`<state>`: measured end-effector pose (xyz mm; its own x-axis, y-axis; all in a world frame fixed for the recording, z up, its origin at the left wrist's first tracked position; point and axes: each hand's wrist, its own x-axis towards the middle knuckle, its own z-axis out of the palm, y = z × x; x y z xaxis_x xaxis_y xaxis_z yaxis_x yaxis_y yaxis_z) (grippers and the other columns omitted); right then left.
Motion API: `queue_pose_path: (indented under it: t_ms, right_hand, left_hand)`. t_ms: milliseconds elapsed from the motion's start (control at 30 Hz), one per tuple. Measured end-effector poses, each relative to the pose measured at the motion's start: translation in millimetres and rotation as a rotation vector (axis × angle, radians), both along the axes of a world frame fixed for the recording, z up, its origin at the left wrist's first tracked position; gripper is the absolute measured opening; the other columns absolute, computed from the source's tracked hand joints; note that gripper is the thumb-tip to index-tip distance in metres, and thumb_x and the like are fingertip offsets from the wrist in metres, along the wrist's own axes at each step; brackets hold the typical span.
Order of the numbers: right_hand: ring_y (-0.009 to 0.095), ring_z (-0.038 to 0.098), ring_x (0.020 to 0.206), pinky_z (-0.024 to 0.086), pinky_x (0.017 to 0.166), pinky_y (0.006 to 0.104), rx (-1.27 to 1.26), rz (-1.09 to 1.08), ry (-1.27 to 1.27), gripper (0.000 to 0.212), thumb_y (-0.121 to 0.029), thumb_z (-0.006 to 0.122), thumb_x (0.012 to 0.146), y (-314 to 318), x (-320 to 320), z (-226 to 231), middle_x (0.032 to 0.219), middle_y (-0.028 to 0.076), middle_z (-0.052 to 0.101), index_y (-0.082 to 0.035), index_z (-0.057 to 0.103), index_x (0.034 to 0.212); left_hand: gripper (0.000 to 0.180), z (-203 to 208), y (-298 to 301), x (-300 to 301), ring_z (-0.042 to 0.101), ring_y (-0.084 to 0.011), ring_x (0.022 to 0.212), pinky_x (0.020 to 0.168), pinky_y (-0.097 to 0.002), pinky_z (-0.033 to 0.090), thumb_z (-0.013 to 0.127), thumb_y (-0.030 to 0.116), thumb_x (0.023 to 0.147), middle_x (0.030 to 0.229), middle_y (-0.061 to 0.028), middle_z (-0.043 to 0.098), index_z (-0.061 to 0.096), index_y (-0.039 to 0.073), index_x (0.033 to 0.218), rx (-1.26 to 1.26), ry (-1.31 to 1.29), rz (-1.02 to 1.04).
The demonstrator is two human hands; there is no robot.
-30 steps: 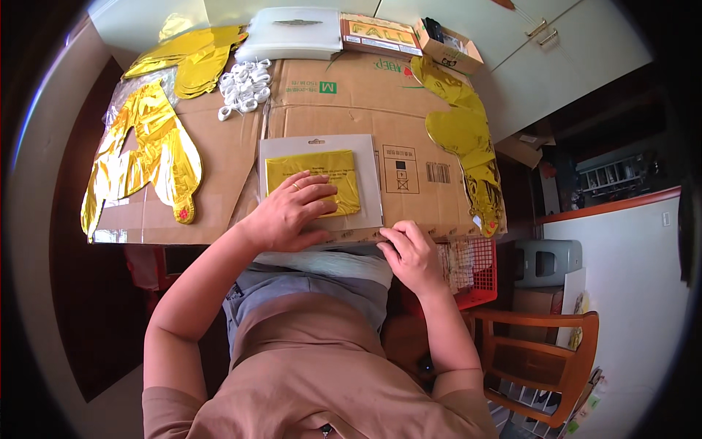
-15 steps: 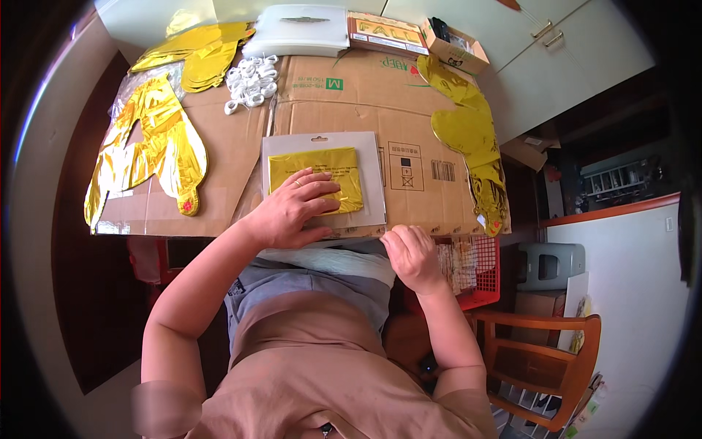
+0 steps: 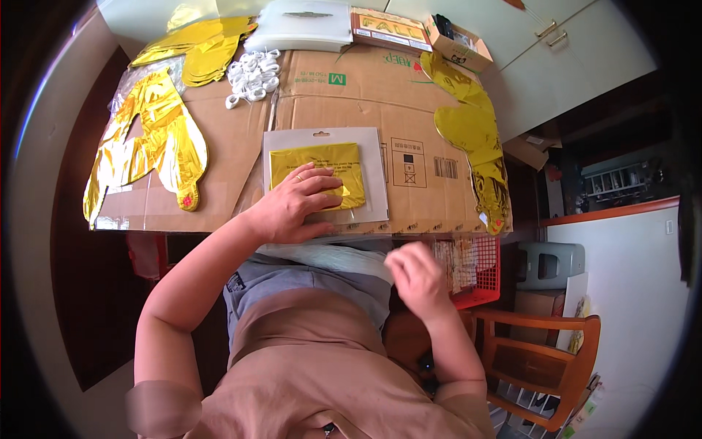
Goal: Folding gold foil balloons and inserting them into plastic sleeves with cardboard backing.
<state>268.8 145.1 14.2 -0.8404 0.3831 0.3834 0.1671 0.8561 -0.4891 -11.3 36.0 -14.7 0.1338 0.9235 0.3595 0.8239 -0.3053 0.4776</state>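
A flat clear pouch with a hang hole and a pale backing [image 3: 373,194] lies near the front edge of the cardboard. Inside it sits a folded sheet of gold foil [image 3: 322,155] with small dark print over it. My left hand [image 3: 300,206] rests flat on the pouch's lower part, fingers stretched over the foil and a ring on one of them. Off the cardboard's edge, to the right of my lap, my right hand [image 3: 418,274] is in the air with its fingers curled together. It is slightly blurred, and anything in its fingertips is hidden.
Gold foil balloons lie at left [image 3: 164,121], far left [image 3: 205,55] and right [image 3: 468,121]. White ribbon rolls [image 3: 252,77], a stack of clear pouches [image 3: 303,29], a printed box [image 3: 389,31] and a small carton [image 3: 468,51] line the back. A red basket [image 3: 486,274] stands below, beside a wooden chair [image 3: 541,325].
My right hand has left the pouch's lower right corner and moved down and right. The left hand stays on the pouch. The whole view has shifted slightly.
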Motion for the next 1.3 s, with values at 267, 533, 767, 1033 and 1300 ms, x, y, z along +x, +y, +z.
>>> queue_pose_path:
  t_ms: [267, 533, 767, 1033, 1300]
  right_hand:
    - [0.028, 0.057, 0.077, 0.048, 0.070, 0.0383, 0.157, 0.049, -0.062, 0.012, -0.003, 0.067, 0.081, 29.3, -18.3, -21.5, 0.085, 0.010, 0.054, -0.004, 0.057, 0.090]
    - [0.025, 0.061, 0.080, 0.052, 0.072, 0.0365, -0.235, 0.394, -0.180, 0.010, -0.003, 0.067, 0.078, -43.6, 44.6, 4.5, 0.086, 0.009, 0.057, -0.005, 0.061, 0.086]
    - [0.029, 0.062, 0.080, 0.052, 0.069, 0.0366, -0.086, -0.094, -0.009, 0.024, -0.005, 0.074, 0.081, 12.5, 1.1, -5.5, 0.093, 0.010, 0.061, -0.005, 0.061, 0.101]
    - [0.029, 0.056, 0.075, 0.047, 0.069, 0.0396, 0.203, 0.035, -0.079, 0.011, -0.003, 0.064, 0.083, 17.9, -14.7, -17.7, 0.083, 0.009, 0.053, -0.005, 0.055, 0.088]
    - [0.028, 0.063, 0.083, 0.053, 0.072, 0.0365, -0.208, 0.134, -0.061, 0.014, 0.000, 0.072, 0.079, -44.7, 38.3, 10.5, 0.089, 0.010, 0.059, -0.003, 0.063, 0.090]
  left_hand:
    - [0.044, 0.7, 4.2, 0.8, 0.046, -0.0357, 0.130, 0.112, -0.0518, 0.032, 0.075, 0.025, 0.078, 0.134, -0.0142, 0.055, 0.065, 0.007, 0.118, 0.010, -0.008, -0.021]
    - [0.045, -1.3, 3.0, -1.4, 0.045, -0.0362, 0.130, 0.112, -0.0525, 0.031, 0.076, 0.025, 0.079, 0.134, -0.0143, 0.054, 0.064, 0.007, 0.118, 0.010, -0.036, -0.048]
    - [0.044, -3.7, 0.2, -1.8, 0.045, -0.0356, 0.130, 0.114, -0.0518, 0.030, 0.073, 0.029, 0.081, 0.134, -0.0138, 0.054, 0.063, 0.007, 0.117, 0.019, 0.032, -0.011]
    - [0.045, -3.6, 2.3, -1.4, 0.046, -0.0364, 0.130, 0.112, -0.0523, 0.031, 0.076, 0.026, 0.079, 0.134, -0.0148, 0.055, 0.064, 0.007, 0.118, 0.021, -0.014, -0.026]
    - [0.045, -2.3, 0.8, -0.1, 0.045, -0.0360, 0.132, 0.113, -0.0545, 0.031, 0.077, 0.025, 0.079, 0.134, -0.0143, 0.054, 0.064, 0.007, 0.118, -0.018, 0.001, -0.012]
